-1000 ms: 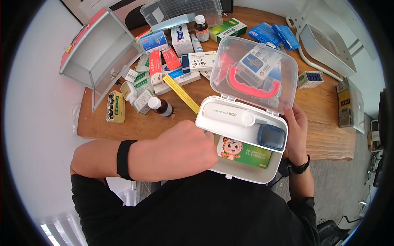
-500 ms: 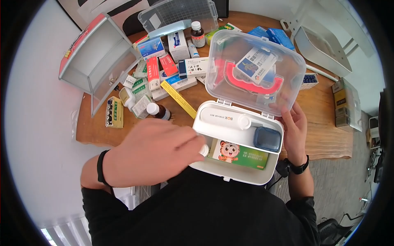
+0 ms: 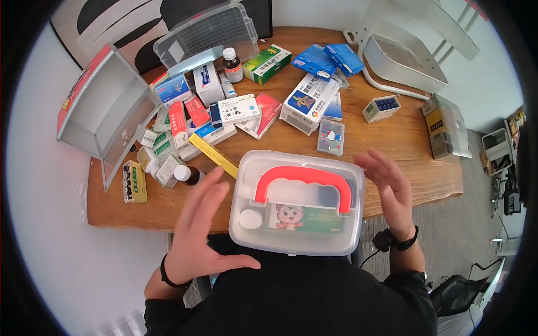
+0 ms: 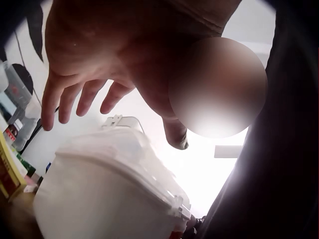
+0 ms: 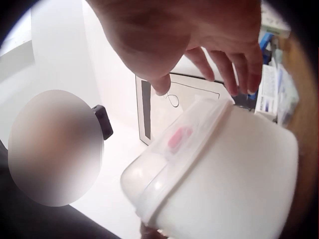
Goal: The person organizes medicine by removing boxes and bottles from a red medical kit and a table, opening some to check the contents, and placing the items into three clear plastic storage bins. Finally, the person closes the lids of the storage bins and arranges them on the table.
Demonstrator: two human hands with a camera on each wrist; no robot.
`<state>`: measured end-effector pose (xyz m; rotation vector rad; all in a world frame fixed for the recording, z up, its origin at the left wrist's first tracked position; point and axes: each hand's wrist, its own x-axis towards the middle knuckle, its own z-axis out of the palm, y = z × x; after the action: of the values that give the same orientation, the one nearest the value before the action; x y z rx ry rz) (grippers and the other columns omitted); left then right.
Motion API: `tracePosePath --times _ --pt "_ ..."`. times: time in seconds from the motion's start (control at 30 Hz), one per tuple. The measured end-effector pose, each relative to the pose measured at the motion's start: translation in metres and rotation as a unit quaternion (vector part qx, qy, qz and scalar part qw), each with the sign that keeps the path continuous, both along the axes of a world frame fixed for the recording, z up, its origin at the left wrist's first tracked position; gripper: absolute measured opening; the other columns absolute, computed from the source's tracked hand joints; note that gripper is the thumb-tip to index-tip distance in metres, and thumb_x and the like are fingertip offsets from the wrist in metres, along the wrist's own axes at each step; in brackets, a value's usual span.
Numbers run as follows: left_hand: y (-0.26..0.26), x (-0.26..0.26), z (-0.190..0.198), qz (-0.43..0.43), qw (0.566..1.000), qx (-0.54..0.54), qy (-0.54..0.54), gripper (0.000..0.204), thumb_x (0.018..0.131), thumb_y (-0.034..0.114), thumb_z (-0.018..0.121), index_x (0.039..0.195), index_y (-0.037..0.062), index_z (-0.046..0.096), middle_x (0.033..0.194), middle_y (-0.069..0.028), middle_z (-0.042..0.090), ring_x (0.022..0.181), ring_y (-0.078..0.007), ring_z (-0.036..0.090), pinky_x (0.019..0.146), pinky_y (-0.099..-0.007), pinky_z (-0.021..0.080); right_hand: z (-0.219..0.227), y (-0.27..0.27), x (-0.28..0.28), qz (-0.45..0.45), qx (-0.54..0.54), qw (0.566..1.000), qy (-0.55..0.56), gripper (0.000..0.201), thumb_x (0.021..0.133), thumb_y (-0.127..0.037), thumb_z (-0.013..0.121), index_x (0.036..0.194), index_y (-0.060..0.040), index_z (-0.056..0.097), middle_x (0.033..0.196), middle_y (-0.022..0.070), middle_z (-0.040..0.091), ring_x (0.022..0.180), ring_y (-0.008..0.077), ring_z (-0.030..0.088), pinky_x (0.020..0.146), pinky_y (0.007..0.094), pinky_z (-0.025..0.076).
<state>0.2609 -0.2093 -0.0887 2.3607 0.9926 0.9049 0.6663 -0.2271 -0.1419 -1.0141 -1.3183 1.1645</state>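
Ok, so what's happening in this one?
A person has both hands open at a white box, the left hand and right hand on opposite sides, neither gripping it. Its clear lid, with a red handle, is down; a tiger carton shows through. Packs and bottles crowd the table beyond.

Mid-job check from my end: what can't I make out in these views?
Head view: the far half inside the white plastic storage box, hazed by its translucent lid and crossed by the curved red handle.
Head view: whether the small white front catch is fastened; too small.
Head view: part of the brown white-capped bottle, hidden behind the left hand.
Left wrist view: the rest of a yellow printed carton, cut off by the left edge.
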Motion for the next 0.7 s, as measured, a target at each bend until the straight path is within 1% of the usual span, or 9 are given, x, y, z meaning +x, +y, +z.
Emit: tracePosePath --times 0.03,0.07,0.17,0.27,0.33,0.37,0.57,0.67,0.7 --pt "0.003 0.0 -0.01 -0.02 0.999 -0.035 0.011 0.135 0.062 0.055 0.107 0.166 0.0007 0.041 0.171 -0.0322 0.037 0.156 -0.0491 0.044 0.125 -0.0571 0.04 -0.003 -0.003 -0.002 0.009 -0.032 0.999 0.011 0.105 0.098 -0.062 0.078 0.169 0.0036 0.036 0.161 0.0262 0.056 0.151 0.0334 0.054 0.125 0.048 0.04" --pt "0.004 0.002 -0.015 -0.023 0.999 -0.033 0.009 0.135 0.062 0.055 0.107 0.166 0.0007 0.041 0.171 -0.0322 0.037 0.156 -0.0491 0.044 0.125 -0.0571 0.04 -0.004 -0.006 -0.006 0.006 -0.029 1.0 0.009 0.105 0.098 -0.062 0.078 0.169 0.0036 0.036 0.161 0.0262 0.056 0.151 0.0334 0.054 0.125 0.048 0.04" --pt "0.008 0.008 -0.032 -0.033 0.998 -0.05 0.022 0.139 0.061 0.054 0.107 0.168 0.0021 0.036 0.171 -0.0329 0.036 0.156 -0.0501 0.044 0.126 -0.0552 0.04 -0.003 -0.011 -0.023 0.021 -0.039 0.999 -0.002 0.126 0.092 -0.074 0.078 0.173 0.0041 0.022 0.17 0.0239 0.044 0.156 0.0323 0.046 0.13 0.0466 0.032" --pt "0.006 0.013 -0.052 -0.029 0.994 -0.09 -0.048 0.139 0.066 0.047 0.107 0.171 0.0037 0.028 0.169 -0.0281 0.042 0.156 -0.0438 0.046 0.126 -0.0516 0.041 -0.015 -0.013 -0.039 0.055 -0.088 0.994 0.038 0.124 0.092 -0.076 0.076 0.171 0.0046 0.024 0.168 0.0202 0.045 0.156 0.0288 0.044 0.13 0.0446 0.032" --pt "0.001 0.025 -0.055 -0.002 0.961 -0.257 -0.101 0.138 0.071 0.036 0.106 0.173 0.0037 0.02 0.164 -0.0221 0.049 0.153 -0.0356 0.051 0.124 -0.0481 0.043 -0.023 -0.018 -0.047 0.04 -0.079 0.993 0.077 0.114 0.099 -0.066 0.074 0.172 0.0039 0.02 0.168 0.0183 0.041 0.158 0.0264 0.038 0.131 0.0434 0.029" --pt "0.0 0.03 -0.057 -0.007 0.958 -0.259 -0.122 0.135 0.076 0.029 0.103 0.174 0.0024 0.015 0.16 -0.0178 0.054 0.149 -0.0297 0.056 0.121 -0.047 0.046 -0.021 -0.018 -0.05 0.04 -0.077 0.993 0.08 0.111 0.1 -0.064 0.073 0.172 0.0031 0.02 0.167 0.0182 0.04 0.158 0.0262 0.038 0.131 0.0432 0.029" --pt "-0.005 0.053 -0.081 -0.076 0.955 -0.213 -0.193 0.136 0.078 0.028 0.102 0.175 0.0005 0.01 0.163 -0.0203 0.052 0.147 -0.0337 0.058 0.12 -0.0457 0.048 0.004 -0.038 -0.03 -0.005 -0.08 0.993 0.084 0.107 0.1 -0.064 0.072 0.17 0.0005 0.022 0.164 0.0174 0.042 0.155 0.0256 0.04 0.129 0.043 0.031" --pt "0.013 0.089 -0.039 -0.134 0.949 -0.256 -0.127 0.136 0.079 0.027 0.101 0.175 -0.0001 0.009 0.166 -0.0229 0.048 0.151 -0.036 0.054 0.122 -0.0452 0.046 0.024 -0.06 -0.001 -0.054 -0.094 0.991 0.084 0.104 0.098 -0.059 0.075 0.17 -0.0014 0.025 0.163 0.0168 0.045 0.155 0.0261 0.042 0.128 0.044 0.034" --pt "0.021 0.101 -0.029 -0.156 0.958 -0.224 -0.086 0.133 0.081 0.029 0.1 0.174 -0.0008 0.009 0.169 -0.0268 0.042 0.155 -0.0398 0.049 0.123 -0.0468 0.045 0.027 -0.068 0.01 -0.08 -0.115 0.983 0.114 0.101 0.098 -0.055 0.076 0.17 -0.0023 0.027 0.163 0.017 0.046 0.153 0.0267 0.045 0.127 0.0443 0.037"
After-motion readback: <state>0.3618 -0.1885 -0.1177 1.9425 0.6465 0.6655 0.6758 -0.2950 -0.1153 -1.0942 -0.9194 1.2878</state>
